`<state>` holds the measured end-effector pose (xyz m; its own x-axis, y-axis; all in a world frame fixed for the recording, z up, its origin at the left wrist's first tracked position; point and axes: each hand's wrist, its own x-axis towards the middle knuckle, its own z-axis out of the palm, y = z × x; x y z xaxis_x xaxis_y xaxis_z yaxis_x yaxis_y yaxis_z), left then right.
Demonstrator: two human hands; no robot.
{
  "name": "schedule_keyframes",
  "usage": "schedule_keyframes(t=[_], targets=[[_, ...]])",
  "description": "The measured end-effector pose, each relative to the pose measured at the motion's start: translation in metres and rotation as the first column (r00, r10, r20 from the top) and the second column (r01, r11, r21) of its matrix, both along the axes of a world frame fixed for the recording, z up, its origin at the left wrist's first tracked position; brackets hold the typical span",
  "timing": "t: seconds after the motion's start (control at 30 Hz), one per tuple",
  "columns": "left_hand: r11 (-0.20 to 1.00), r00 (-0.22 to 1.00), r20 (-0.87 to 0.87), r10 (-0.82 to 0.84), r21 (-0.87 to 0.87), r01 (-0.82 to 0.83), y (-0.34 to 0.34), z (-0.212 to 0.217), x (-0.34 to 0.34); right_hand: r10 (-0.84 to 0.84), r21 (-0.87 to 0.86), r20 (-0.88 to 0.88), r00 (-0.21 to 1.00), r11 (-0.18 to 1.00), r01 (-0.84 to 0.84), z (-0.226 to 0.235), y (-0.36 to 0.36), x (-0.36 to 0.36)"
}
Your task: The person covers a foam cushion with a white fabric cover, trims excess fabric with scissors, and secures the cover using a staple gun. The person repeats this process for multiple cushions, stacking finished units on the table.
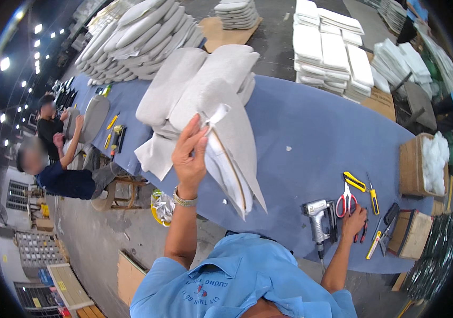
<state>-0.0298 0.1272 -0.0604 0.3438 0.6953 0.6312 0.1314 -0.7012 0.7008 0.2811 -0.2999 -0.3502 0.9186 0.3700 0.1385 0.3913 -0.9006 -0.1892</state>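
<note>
My left hand [189,156] is closed on the edge of a grey fabric-covered cushion panel [227,116], tilted up so its white underside and thin brown edge show. A loose white strip [217,115] sticks up beside my fingertips. Behind it lies a stack of similar grey cushion pieces [184,79]. At the right of the table, my right hand [354,221] has its fingers curled at the red-and-white handles of a pair of scissors [346,200]. Red-handled pliers [363,233] lie just beside that hand, partly hidden. Left of it rests a silver staple gun [317,220] with a hose.
Yellow utility knives [354,182], a screwdriver [374,201] and more hand tools lie at the right. A box of white stuffing [416,164] stands at the right edge. Tall cushion piles [136,40] and white pads [330,50] are beyond. Two people [64,172] are at left.
</note>
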Motion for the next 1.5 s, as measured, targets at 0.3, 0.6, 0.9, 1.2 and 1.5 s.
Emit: schedule_keyframes(t=[0.3,0.6,0.9,1.2,1.5], targets=[[0.984,0.995,0.033,-0.095,0.154,0.089,0.001,-0.007,-0.011,0.093,0.056,-0.062,0.994,0.994,-0.090,-0.008,0.022,0.001],[0.978,0.960,0.216,-0.176,-0.074,0.196,0.009,-0.017,-0.020,0.053,0.175,-0.469,0.882,0.984,0.034,0.024,0.020,0.014],[0.940,0.977,-0.022,-0.213,0.267,0.211,0.021,-0.010,-0.031,0.680,0.871,-0.467,0.566,0.465,0.160,0.218,0.157,-0.206],[0.924,0.950,0.018,-0.312,0.239,0.299,0.005,-0.006,-0.046,0.668,0.880,-0.046,0.743,0.378,-0.286,0.285,0.273,-0.249],[0.917,0.967,0.022,-0.252,0.324,0.232,-0.007,-0.018,-0.048,0.606,0.903,0.014,0.795,0.333,-0.270,0.302,0.310,-0.242]])
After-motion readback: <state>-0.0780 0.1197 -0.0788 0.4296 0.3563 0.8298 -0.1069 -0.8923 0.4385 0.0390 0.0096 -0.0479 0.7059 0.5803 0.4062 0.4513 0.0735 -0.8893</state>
